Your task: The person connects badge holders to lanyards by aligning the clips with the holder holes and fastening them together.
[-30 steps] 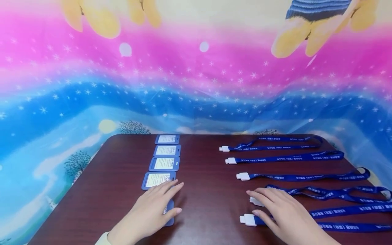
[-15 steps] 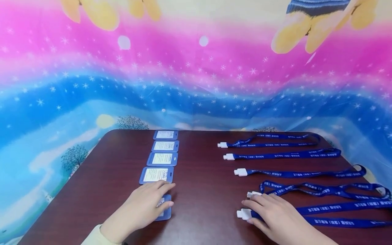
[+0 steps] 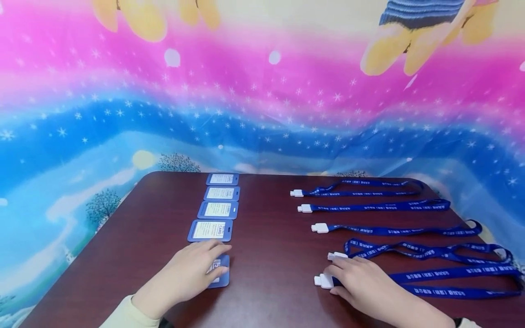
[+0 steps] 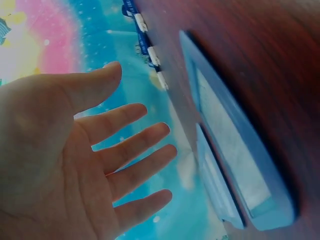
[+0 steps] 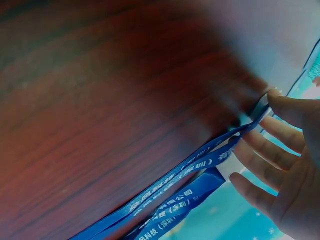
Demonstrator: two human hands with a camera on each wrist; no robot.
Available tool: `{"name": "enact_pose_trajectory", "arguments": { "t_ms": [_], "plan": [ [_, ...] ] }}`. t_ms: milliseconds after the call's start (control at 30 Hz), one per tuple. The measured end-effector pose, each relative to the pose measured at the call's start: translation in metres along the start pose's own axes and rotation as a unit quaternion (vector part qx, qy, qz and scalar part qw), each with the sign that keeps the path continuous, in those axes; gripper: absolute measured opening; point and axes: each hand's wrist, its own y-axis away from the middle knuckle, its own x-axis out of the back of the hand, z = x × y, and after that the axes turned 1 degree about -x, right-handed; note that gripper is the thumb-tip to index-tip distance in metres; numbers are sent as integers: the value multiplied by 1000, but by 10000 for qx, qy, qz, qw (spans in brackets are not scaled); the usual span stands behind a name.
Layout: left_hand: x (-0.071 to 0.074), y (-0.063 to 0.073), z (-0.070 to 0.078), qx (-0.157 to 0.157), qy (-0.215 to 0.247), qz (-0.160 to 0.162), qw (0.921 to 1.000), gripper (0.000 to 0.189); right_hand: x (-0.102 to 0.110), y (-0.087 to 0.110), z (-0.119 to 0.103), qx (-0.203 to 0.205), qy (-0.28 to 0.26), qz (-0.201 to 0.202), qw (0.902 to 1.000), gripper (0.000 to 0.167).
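Observation:
My left hand (image 3: 186, 271) hovers over the nearest blue card holder (image 3: 221, 275), partly covering it in the head view. In the left wrist view its fingers are spread with nothing between them, and card holders (image 4: 235, 145) lie beyond. My right hand (image 3: 361, 280) is over the nearest blue lanyard (image 3: 430, 275), thumb and fingers on either side of the strap just behind its white clip (image 3: 324, 281). Its fingers are fairly straight in the right wrist view, beside the straps (image 5: 190, 175); contact is hard to tell. Another clip (image 3: 337, 256) lies by the fingertips.
Several more card holders (image 3: 210, 231) form a column at the left of the dark brown table (image 3: 266, 237). Further lanyards (image 3: 381, 207) lie in rows at the right, clips pointing left. A colourful printed cloth (image 3: 262, 105) hangs behind the table.
My right hand has lowered toward the nearest lanyard, thumb and fingers drawing closer around the strap. My left hand has shifted slightly left over the nearest card holder. The head view has tilted slightly.

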Motion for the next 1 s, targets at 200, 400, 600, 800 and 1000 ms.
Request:
{"name": "enact_pose_trajectory", "arguments": {
  "t_ms": [200,400,600,800,1000],
  "plan": [
    [-13,7,-10,183,149,-278,9993,53,-5,1,3,-322,-247,-528,9978,35],
    [-16,16,-18,224,108,-289,9993,65,-6,1,2,-530,-495,-675,9951,33],
    [-15,16,-25,350,65,-411,9985,74,-5,-7,0,-419,-388,-550,9969,28],
    [-16,11,-29,346,-84,-373,9987,71,-2,-20,-3,-169,-318,-379,9986,27],
    [-21,7,-32,129,-218,-407,9988,66,-4,-31,-10,57,-229,-314,9992,28]
  ]
}}
